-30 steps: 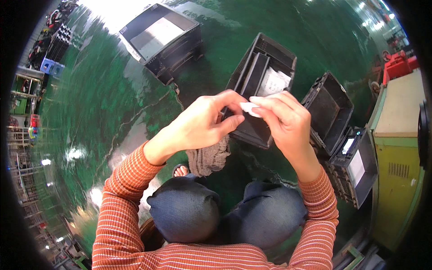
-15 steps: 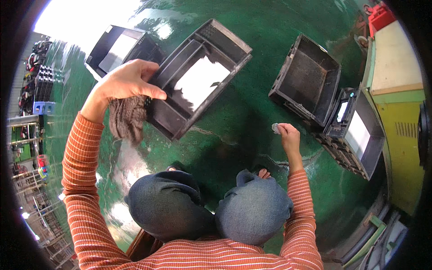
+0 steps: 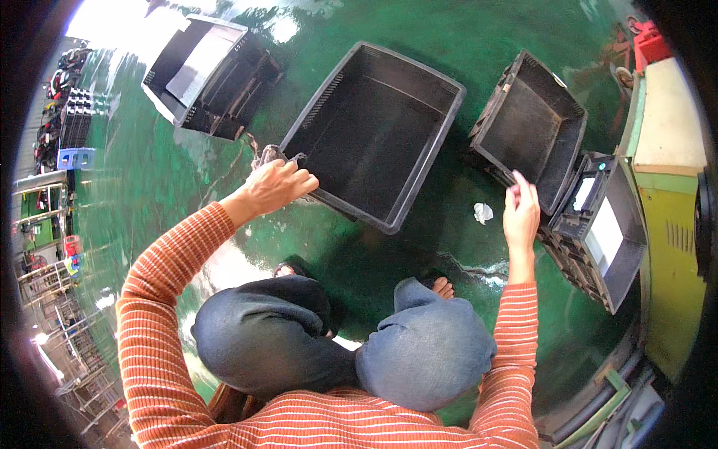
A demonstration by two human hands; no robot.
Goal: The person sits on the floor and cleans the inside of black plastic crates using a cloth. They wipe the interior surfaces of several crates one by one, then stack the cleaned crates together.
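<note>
My left hand (image 3: 281, 187) is closed at the near left corner of a large black plastic crate (image 3: 441, 157), with a grey cloth rag (image 3: 271, 155) bunched under its fingers. Its knuckles cover the grip, so I cannot tell if it also clasps the rim. The crate's hollow inside faces up at me. On the right, my right hand (image 3: 522, 209) is raised with its fingers loosely apart and nothing in them. A crumpled white scrap (image 3: 483, 213) shows against the green floor just left of that hand, not touching it.
Another black crate (image 3: 523, 120) lies to the right, partly against a stack of black crates (image 3: 587, 254) beside the yellow-green cabinet (image 3: 677, 262). More stacked crates (image 3: 232, 82) stand at the far left. The green floor (image 3: 336, 258) is wet and shiny. Metal racks (image 3: 56, 299) line the left side.
The crate has turned and shifted right, so its hollow inside shows instead of its divided face. My left hand came down and right with the rag. My right hand has let go of the scrap.
</note>
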